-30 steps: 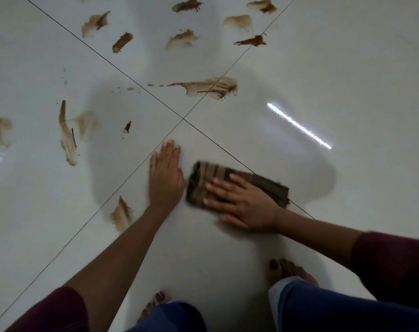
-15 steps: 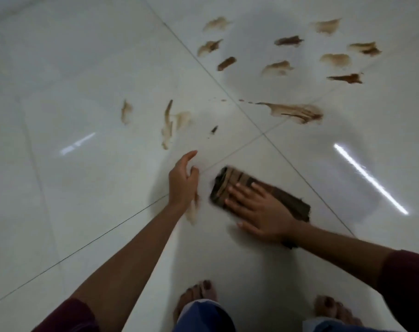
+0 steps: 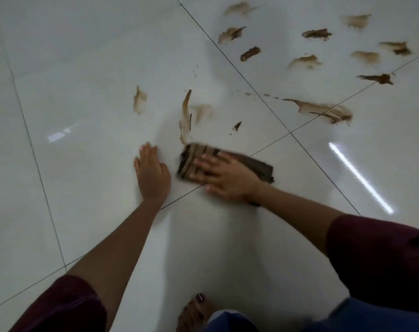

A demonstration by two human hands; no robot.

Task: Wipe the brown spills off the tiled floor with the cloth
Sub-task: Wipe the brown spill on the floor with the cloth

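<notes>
A folded brown striped cloth (image 3: pixel 194 156) lies on the white tiled floor (image 3: pixel 88 87), and my right hand (image 3: pixel 227 178) presses flat on top of it. My left hand (image 3: pixel 152 174) rests flat on the tile just left of the cloth, fingers apart, holding nothing. A long thin brown streak (image 3: pixel 185 116) ends right at the cloth's far left corner. A wide brown smear (image 3: pixel 323 111) lies to the far right across a grout line. Several smaller brown spills (image 3: pixel 250 53) are scattered farther away at the top right. A pale smear (image 3: pixel 139 99) sits far left.
Dark grout lines cross just right of the cloth (image 3: pixel 290 133). My bare foot (image 3: pixel 196 312) stands at the bottom centre, beside blue trousers (image 3: pixel 227 322). A bright light reflection (image 3: pixel 361 178) streaks the tile on the right.
The cloth under my right hand has slid to the foot of the long streak. The smear that lay near my left wrist is gone. My left hand went from raised to flat.
</notes>
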